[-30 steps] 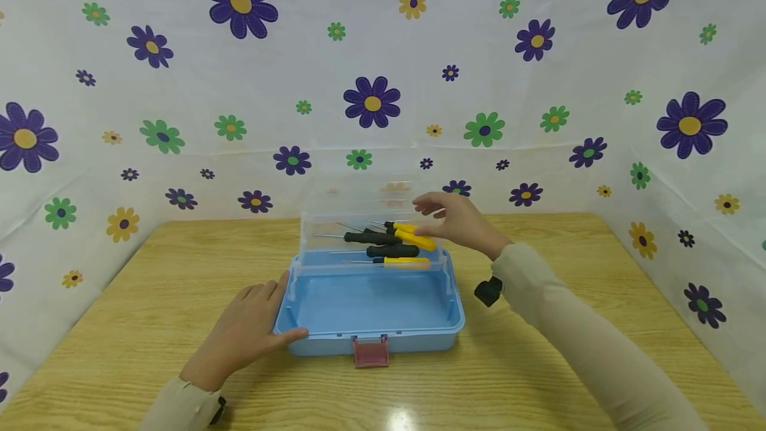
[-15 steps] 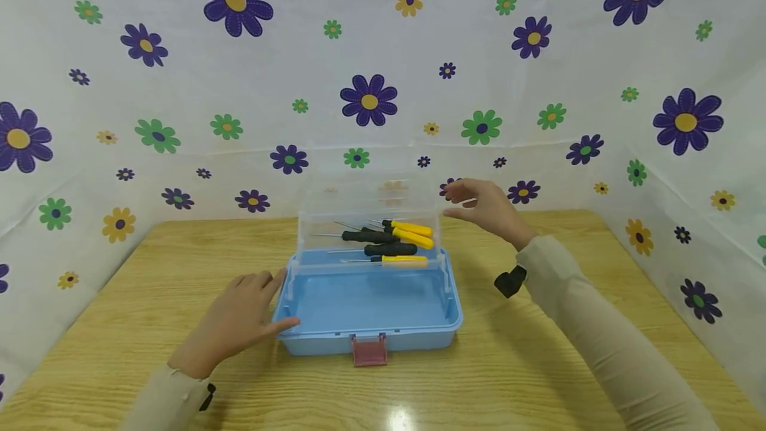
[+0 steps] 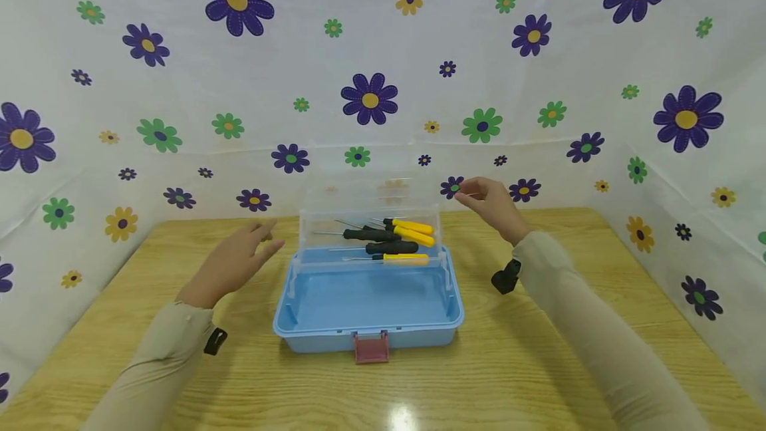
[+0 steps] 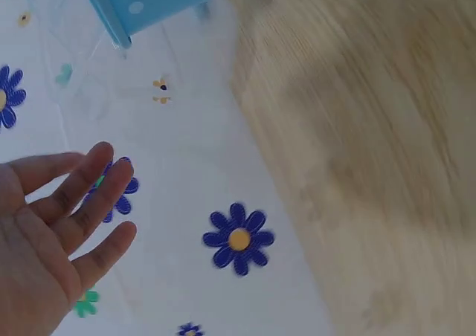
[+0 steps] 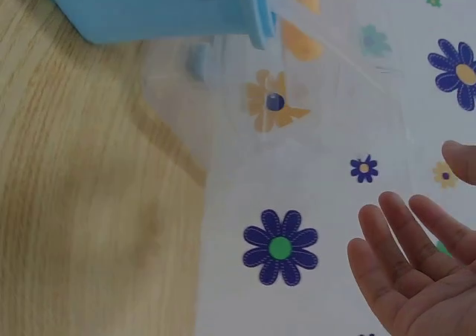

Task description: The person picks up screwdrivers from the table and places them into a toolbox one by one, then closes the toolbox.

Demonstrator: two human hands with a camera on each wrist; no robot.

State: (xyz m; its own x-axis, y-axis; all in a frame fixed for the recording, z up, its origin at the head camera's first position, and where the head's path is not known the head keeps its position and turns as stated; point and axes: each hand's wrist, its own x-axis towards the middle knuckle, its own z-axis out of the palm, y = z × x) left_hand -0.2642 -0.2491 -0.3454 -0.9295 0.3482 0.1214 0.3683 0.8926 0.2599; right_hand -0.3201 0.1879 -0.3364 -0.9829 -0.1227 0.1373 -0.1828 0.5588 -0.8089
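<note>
A light blue toolbox [image 3: 368,339] stands on the table with its pink latch [image 3: 372,350] hanging down in front. Its clear lid [image 3: 371,191] is raised at the back. Above the rear half sits a clear tray [image 3: 326,259] of screwdrivers, some with black handles [image 3: 391,247] and some with yellow handles [image 3: 413,237]. My left hand [image 3: 230,263] hovers left of the box, fingers relaxed and holding nothing. Off the right rear corner, my right hand [image 3: 492,207] is in the air, loosely bent and bare in the right wrist view.
The wooden table [image 3: 526,364] extends around the box on all sides. Behind it and at both sides hangs a white cloth [image 3: 287,38] printed with flowers. A small black camera [image 3: 506,277] is strapped to my right wrist.
My left hand has lifted off the toolbox's left rim and moved back. My right hand has drawn away from the yellow-handled screwdrivers to the right. The screwdrivers stay in the tray.
</note>
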